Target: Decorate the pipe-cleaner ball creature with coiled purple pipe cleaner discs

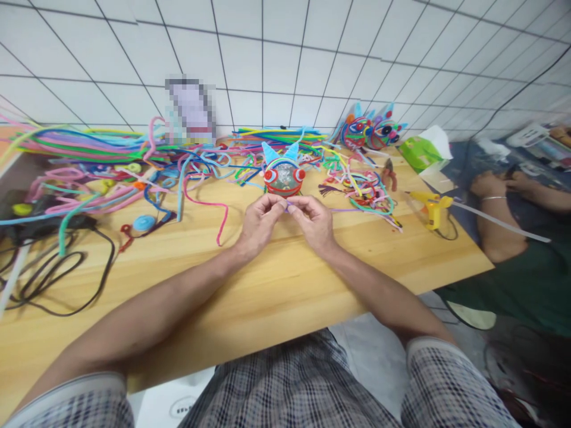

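Left hand (263, 220) and right hand (314, 221) appear to pinch the purple pipe cleaner (345, 210) in narrow, adjoining grips. I advise light, even pressure to control any bend. From my station, the eared ball (286, 176) sits just beyond, on the table (285, 279).

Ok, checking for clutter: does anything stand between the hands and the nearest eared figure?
Nothing visible does: the left hand and right hand, pinching a purple strand, are just in front of that figure. A pink stem lies off to the left.
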### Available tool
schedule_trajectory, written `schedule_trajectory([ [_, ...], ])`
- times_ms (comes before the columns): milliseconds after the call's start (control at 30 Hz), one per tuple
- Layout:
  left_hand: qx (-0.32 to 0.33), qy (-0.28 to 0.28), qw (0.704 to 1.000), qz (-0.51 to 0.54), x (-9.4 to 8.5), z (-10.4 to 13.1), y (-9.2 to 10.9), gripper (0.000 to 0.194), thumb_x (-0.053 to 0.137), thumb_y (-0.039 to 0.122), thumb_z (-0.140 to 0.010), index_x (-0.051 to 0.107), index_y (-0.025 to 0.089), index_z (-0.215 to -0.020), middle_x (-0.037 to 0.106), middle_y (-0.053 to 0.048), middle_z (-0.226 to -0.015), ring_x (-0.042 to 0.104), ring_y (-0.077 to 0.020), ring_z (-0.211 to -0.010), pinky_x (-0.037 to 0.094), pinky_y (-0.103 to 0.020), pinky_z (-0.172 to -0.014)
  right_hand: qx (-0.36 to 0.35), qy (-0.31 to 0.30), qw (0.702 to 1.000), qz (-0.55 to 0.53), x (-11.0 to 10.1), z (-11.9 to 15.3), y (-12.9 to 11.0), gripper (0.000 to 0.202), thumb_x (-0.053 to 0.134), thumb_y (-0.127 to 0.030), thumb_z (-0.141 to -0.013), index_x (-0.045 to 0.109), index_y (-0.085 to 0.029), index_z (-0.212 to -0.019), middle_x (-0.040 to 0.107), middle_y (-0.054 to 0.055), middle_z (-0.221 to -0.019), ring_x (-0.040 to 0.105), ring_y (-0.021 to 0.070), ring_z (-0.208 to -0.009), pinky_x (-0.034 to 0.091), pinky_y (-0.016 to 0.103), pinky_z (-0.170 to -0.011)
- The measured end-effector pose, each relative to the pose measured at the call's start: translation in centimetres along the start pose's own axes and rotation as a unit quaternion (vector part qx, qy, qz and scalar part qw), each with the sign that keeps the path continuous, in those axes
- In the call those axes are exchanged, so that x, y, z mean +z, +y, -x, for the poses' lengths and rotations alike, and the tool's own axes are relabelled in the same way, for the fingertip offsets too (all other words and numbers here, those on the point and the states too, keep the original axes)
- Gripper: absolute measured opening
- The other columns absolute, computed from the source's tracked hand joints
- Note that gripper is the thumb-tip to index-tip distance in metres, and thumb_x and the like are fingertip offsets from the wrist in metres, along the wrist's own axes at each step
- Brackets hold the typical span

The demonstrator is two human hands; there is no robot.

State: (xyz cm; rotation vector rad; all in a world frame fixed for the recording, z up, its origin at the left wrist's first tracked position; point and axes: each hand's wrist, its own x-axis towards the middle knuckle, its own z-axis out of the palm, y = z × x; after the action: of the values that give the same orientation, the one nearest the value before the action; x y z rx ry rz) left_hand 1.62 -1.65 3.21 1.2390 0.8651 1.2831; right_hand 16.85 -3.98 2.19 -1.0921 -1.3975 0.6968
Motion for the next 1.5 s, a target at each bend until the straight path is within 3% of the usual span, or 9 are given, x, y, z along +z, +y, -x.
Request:
schedule_trajectory([
  [300, -0.013, 0.03, 0.999, 0.012, 0.1, 0.3, 0.0, 0.015, 0.075, 0.032, -0.08, 0.07, 0.019, -0.076, 0.055, 0.004, -0.062, 0.043, -0.0112, -0.059, 0.034, -0.027, -0.058, 0.014, 0.0, 1.0, -0.019, 0.6, 0.5, 0.4, 0.028, 0.077, -0.051, -0.094, 0.079, -0.026, -0.104, 0.082, 0.003, -0.102, 0.075, 0.0194, -0.093, 0.061, 0.036, -0.089],
  [567, -0.053, -0.015, 0.997, 0.052, 0.3, -0.1, -0.2, 0.021, 0.082, 0.038, -0.079, 0.075, 0.019, -0.085, 0.058, 0.004, -0.062, 0.047, -0.0103, -0.056, 0.037, -0.025, -0.055, 0.049, 0.015, 0.996, -0.068, 0.0, -0.4, -0.1, 0.024, 0.079, -0.047, -0.089, 0.077, -0.025, -0.098, 0.081, 0.0, -0.091, 0.074, 0.017, -0.083, 0.06, 0.033, -0.081],
  [800, -0.076, -0.007, 0.994, 0.075, 0.4, -0.4, -0.7, 0.024, 0.087, 0.04, -0.072, 0.075, 0.019, -0.08, 0.063, 0.003, -0.064, 0.047, -0.0096, -0.055, 0.037, -0.024, -0.054, 0.093, 0.019, 0.993, -0.072, -0.1, -0.4, -0.1, 0.033, 0.083, -0.054, -0.083, 0.076, -0.025, -0.096, 0.081, 0.001, -0.092, 0.072, 0.0188, -0.085, 0.06, 0.036, -0.084],
  [1033, -0.095, 0.023, 0.994, 0.045, 0.3, -0.6, -0.9, 0.022, 0.085, 0.037, -0.071, 0.077, 0.018, -0.078, 0.063, 0.002, -0.063, 0.045, -0.0091, -0.054, 0.035, -0.024, -0.053, 0.121, 0.038, 0.99, -0.056, -2.2, -2.8, -0.2, 0.032, 0.083, -0.051, -0.079, 0.077, -0.023, -0.095, 0.076, 0.0, -0.083, 0.067, 0.0165, -0.077, 0.056, 0.032, -0.077],
  [1167, -0.102, 0.011, 0.994, 0.029, 0.0, -0.5, -1.5, 0.02, 0.083, 0.038, -0.073, 0.077, 0.019, -0.076, 0.06, 0.003, -0.061, 0.044, -0.0094, -0.054, 0.034, -0.024, -0.052, 0.155, 0.041, 0.985, -0.068, -5.6, -3.3, -1.3, 0.031, 0.085, -0.047, -0.075, 0.078, -0.023, -0.093, 0.077, 0.001, -0.085, 0.069, 0.0165, -0.079, 0.055, 0.03, -0.072],
  [1267, -0.09, -0.002, 0.996, 0.006, 0.0, -0.2, -1.8, 0.018, 0.083, 0.038, -0.077, 0.078, 0.02, -0.078, 0.063, 0.002, -0.065, 0.044, -0.0101, -0.056, 0.034, -0.025, -0.053, 0.17, 0.081, 0.981, -0.037, -10.1, -1.0, -1.6, 0.03, 0.085, -0.045, -0.074, 0.077, -0.023, -0.093, 0.077, 0.001, -0.089, 0.069, 0.0155, -0.08, 0.054, 0.028, -0.073],
  [1367, -0.073, -0.012, 0.997, -0.029, 0.0, 0.1, -1.8, 0.017, 0.083, 0.037, -0.079, 0.079, 0.02, -0.08, 0.07, -0.001, -0.073, 0.045, -0.011, -0.059, 0.034, -0.025, -0.055, 0.189, 0.206, 0.96, 0.029, -16.2, 2.6, -0.9, 0.032, 0.082, -0.045, -0.073, 0.074, -0.022, -0.094, 0.073, 0.0, -0.086, 0.066, 0.0143, -0.078, 0.052, 0.028, -0.072],
  [1500, -0.066, -0.029, 0.996, -0.056, -0.1, 0.3, -2.0, 0.016, 0.084, 0.036, -0.078, 0.081, 0.02, -0.08, 0.072, -0.002, -0.073, 0.048, -0.0127, -0.062, 0.036, -0.026, -0.058, 0.141, 0.403, 0.885, 0.186, -25.1, 6.1, 0.9, 0.036, 0.074, -0.044, -0.073, 0.064, -0.021, -0.1, 0.065, -0.001, -0.089, 0.063, 0.0163, -0.083, 0.053, 0.033, -0.08],
])
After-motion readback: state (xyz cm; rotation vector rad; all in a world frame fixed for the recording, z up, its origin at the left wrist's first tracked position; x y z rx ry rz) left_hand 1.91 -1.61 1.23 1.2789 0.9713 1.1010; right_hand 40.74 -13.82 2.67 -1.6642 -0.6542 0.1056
